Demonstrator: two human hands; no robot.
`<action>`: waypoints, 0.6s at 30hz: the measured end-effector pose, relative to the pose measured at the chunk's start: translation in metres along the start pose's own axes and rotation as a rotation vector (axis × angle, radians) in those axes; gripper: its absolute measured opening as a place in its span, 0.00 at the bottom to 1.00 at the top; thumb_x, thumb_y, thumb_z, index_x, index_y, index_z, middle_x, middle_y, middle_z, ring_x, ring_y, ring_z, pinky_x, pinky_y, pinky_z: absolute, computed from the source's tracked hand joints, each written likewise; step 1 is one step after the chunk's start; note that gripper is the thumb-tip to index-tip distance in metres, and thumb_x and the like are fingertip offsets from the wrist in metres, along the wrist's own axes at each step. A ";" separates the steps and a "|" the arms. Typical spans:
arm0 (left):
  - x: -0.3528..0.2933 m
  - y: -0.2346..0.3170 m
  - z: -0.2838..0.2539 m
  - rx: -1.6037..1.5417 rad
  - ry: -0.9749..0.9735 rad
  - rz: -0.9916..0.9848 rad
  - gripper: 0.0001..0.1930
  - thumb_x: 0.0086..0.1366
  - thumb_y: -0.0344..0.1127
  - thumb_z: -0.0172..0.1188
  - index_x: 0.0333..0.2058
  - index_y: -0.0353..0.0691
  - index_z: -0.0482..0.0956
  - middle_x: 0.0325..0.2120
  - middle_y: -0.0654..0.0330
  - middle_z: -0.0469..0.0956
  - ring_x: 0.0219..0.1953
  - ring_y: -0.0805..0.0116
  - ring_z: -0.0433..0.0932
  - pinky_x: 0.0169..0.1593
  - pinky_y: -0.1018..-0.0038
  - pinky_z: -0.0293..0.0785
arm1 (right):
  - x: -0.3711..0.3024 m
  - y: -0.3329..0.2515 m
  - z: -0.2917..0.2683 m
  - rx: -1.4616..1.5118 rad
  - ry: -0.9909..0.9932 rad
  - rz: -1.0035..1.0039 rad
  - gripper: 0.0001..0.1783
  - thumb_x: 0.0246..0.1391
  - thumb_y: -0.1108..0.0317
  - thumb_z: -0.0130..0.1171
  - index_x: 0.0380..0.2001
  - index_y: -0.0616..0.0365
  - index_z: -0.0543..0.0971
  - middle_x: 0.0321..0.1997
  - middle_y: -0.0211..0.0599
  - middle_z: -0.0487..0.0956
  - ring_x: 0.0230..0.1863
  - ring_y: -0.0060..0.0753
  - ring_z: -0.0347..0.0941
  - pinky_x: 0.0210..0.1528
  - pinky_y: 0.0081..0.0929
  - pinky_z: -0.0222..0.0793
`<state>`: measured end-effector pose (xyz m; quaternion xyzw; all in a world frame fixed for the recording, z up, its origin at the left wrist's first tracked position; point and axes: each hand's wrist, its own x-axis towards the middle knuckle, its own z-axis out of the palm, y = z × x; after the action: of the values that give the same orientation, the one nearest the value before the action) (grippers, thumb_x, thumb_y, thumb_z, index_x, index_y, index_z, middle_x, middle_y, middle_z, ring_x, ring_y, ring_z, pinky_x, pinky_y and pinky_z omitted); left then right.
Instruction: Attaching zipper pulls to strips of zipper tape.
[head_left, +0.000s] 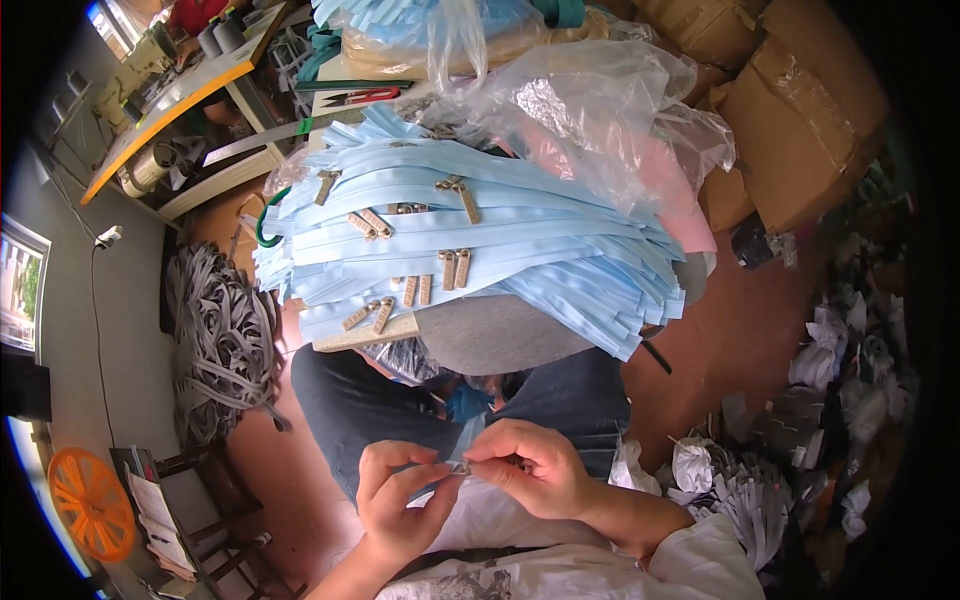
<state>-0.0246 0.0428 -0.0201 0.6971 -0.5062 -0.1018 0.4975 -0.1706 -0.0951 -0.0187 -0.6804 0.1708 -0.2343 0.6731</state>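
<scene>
In front of my torso, my left hand and my right hand meet fingertip to fingertip, both closed in a pinch. Between them they grip the end of a light blue zipper, whose tape runs away over my lap. A small metal piece, apparently a slider, shows at the fingertips; the fingers partly cover it. Beyond my knees a thick pile of light blue zippers lies across a grey padded surface. Several metal zipper pulls rest on the pile.
Red-handled scissors lie behind the pile, beside a clear plastic bag. Cardboard boxes stand at the far right. Heaped grey strips cover floor at left, and scraps at right. Someone sits by a sewing table at far left.
</scene>
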 end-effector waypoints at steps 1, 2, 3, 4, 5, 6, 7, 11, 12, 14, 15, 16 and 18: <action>0.001 0.000 -0.001 0.001 0.001 0.000 0.19 0.42 0.22 0.76 0.35 0.40 0.81 0.35 0.56 0.78 0.38 0.59 0.77 0.42 0.67 0.75 | 0.000 0.000 0.000 0.002 0.007 -0.003 0.07 0.60 0.75 0.63 0.41 0.64 0.81 0.38 0.36 0.81 0.36 0.27 0.77 0.37 0.21 0.72; 0.004 0.001 -0.002 0.125 0.030 0.114 0.19 0.41 0.24 0.76 0.34 0.42 0.82 0.35 0.57 0.78 0.38 0.59 0.77 0.42 0.66 0.75 | 0.000 0.000 0.000 0.002 0.008 -0.003 0.07 0.60 0.75 0.63 0.41 0.64 0.81 0.38 0.36 0.81 0.36 0.27 0.77 0.37 0.21 0.72; 0.005 0.002 -0.002 0.249 0.060 0.228 0.18 0.41 0.25 0.76 0.33 0.44 0.82 0.34 0.58 0.78 0.37 0.58 0.76 0.42 0.65 0.75 | 0.000 0.000 0.000 0.002 -0.001 0.009 0.06 0.60 0.75 0.63 0.41 0.64 0.81 0.38 0.35 0.81 0.36 0.26 0.77 0.37 0.21 0.72; 0.004 0.001 -0.002 0.249 0.059 0.229 0.18 0.41 0.25 0.76 0.33 0.44 0.82 0.34 0.58 0.78 0.37 0.58 0.76 0.42 0.65 0.75 | 0.001 -0.001 -0.001 0.002 -0.009 0.021 0.06 0.60 0.75 0.63 0.40 0.64 0.81 0.38 0.35 0.81 0.36 0.26 0.77 0.37 0.20 0.71; 0.003 -0.001 -0.002 0.282 0.080 0.295 0.17 0.42 0.28 0.76 0.33 0.45 0.82 0.35 0.58 0.77 0.38 0.58 0.76 0.42 0.64 0.75 | 0.000 -0.001 0.000 0.003 -0.009 0.020 0.06 0.60 0.75 0.63 0.40 0.64 0.81 0.38 0.35 0.81 0.36 0.26 0.77 0.37 0.20 0.71; 0.002 -0.002 -0.002 0.315 0.101 0.360 0.16 0.44 0.30 0.76 0.33 0.46 0.82 0.35 0.58 0.77 0.38 0.58 0.76 0.42 0.64 0.75 | 0.000 -0.001 0.001 0.045 -0.001 0.050 0.06 0.60 0.75 0.63 0.40 0.64 0.81 0.38 0.35 0.81 0.36 0.25 0.77 0.38 0.20 0.71; 0.002 -0.001 -0.005 0.316 0.101 0.361 0.16 0.44 0.30 0.76 0.33 0.46 0.82 0.35 0.58 0.77 0.38 0.58 0.76 0.42 0.64 0.75 | -0.001 -0.001 0.002 0.088 0.007 0.080 0.06 0.61 0.75 0.63 0.41 0.64 0.81 0.38 0.35 0.81 0.36 0.25 0.77 0.38 0.20 0.71; -0.001 -0.006 -0.006 -0.018 -0.005 0.240 0.15 0.50 0.35 0.74 0.35 0.39 0.81 0.36 0.54 0.78 0.38 0.56 0.76 0.44 0.61 0.75 | -0.001 0.000 0.001 0.095 0.000 0.061 0.06 0.61 0.75 0.62 0.41 0.64 0.81 0.38 0.35 0.81 0.36 0.25 0.76 0.38 0.20 0.71; -0.002 -0.007 -0.005 -0.178 0.040 0.105 0.15 0.52 0.36 0.74 0.36 0.36 0.80 0.37 0.53 0.78 0.38 0.55 0.76 0.44 0.61 0.75 | 0.000 0.000 0.001 0.096 -0.022 0.069 0.06 0.61 0.75 0.62 0.41 0.64 0.81 0.38 0.34 0.81 0.36 0.25 0.76 0.38 0.20 0.71; 0.006 -0.003 -0.004 -0.181 0.039 0.034 0.16 0.54 0.36 0.73 0.37 0.34 0.80 0.37 0.52 0.78 0.39 0.55 0.76 0.44 0.61 0.74 | 0.000 -0.001 0.001 0.096 -0.042 0.077 0.06 0.61 0.75 0.62 0.41 0.64 0.81 0.38 0.34 0.81 0.37 0.25 0.76 0.38 0.21 0.71; 0.010 -0.001 -0.004 -0.187 0.037 -0.038 0.17 0.55 0.36 0.72 0.37 0.31 0.79 0.37 0.50 0.78 0.40 0.54 0.76 0.44 0.61 0.74 | -0.001 0.000 0.000 0.110 -0.057 0.084 0.06 0.61 0.77 0.62 0.41 0.65 0.81 0.39 0.34 0.80 0.37 0.23 0.76 0.38 0.20 0.70; 0.011 -0.003 -0.004 -0.230 -0.024 -0.047 0.13 0.57 0.31 0.71 0.37 0.31 0.80 0.35 0.51 0.80 0.37 0.55 0.77 0.42 0.65 0.73 | -0.001 0.001 0.000 0.125 -0.072 0.090 0.06 0.60 0.79 0.62 0.41 0.65 0.81 0.40 0.34 0.80 0.38 0.21 0.75 0.39 0.19 0.69; 0.009 -0.005 -0.003 -0.249 -0.067 -0.044 0.10 0.57 0.28 0.70 0.36 0.32 0.80 0.33 0.52 0.80 0.35 0.56 0.78 0.41 0.66 0.73 | -0.002 0.002 0.001 0.120 -0.066 0.072 0.06 0.60 0.79 0.62 0.41 0.65 0.81 0.39 0.34 0.80 0.37 0.22 0.75 0.38 0.19 0.70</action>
<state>-0.0151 0.0369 -0.0194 0.6373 -0.4906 -0.1980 0.5604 -0.1712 -0.0934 -0.0207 -0.6395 0.1587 -0.1973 0.7259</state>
